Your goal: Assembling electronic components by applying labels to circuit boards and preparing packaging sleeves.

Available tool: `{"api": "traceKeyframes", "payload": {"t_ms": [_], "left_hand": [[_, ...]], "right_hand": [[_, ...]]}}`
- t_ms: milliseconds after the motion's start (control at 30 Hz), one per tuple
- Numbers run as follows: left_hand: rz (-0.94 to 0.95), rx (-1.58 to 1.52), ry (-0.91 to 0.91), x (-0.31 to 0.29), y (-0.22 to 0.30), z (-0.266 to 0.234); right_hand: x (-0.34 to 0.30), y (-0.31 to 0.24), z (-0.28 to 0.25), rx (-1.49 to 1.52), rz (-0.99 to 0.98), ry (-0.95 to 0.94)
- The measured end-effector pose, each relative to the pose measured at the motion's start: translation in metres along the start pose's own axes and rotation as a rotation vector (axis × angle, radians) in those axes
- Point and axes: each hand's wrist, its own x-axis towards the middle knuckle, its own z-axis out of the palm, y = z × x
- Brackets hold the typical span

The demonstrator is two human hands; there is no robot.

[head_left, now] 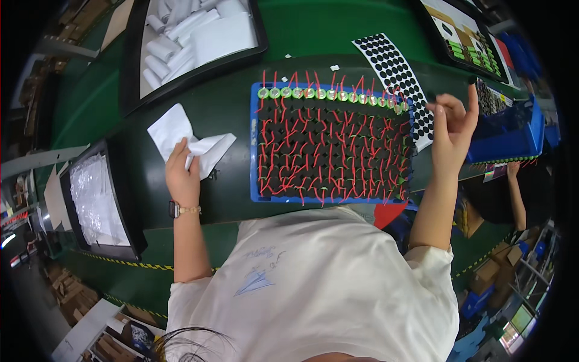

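Note:
My left hand (183, 175) grips a crumpled white sheet (211, 148) between thumb and fingers over the dark table. In front of me lies a blue tray (254, 151) packed with upright cylindrical battery cells, red wires sticking up from them. Black round tops cover most cells; the far row of cells (329, 94) shows green sleeves and bare silvery ends. Beside the tray's right edge, my right hand (453, 127) is raised, index finger stretched out and the others partly bent. A small dark spot sits at that fingertip. Close to it lies a white sheet of black round stickers (395, 72).
A black-rimmed bin of white rolled sheets (199, 33) stands far left; another holds clear plastic bags (99, 199). At right are a blue bin (512, 133), a tray of green cells (467, 45) and another person's arm (516, 196). Small white scraps (335, 68) lie beyond the tray.

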Motion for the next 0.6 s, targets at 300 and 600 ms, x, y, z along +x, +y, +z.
{"api": "traceKeyframes", "payload": {"t_ms": [300,600], "left_hand": [[-0.007,0.088,0.056,-0.002,-0.002,0.001],[0.017,0.172,-0.019,0.016,-0.006,0.001]], "right_hand": [[0.016,0.027,0.02,-0.133,-0.213,-0.517],[0.021,0.029,0.023,-0.279,-0.11,-0.483]]}}
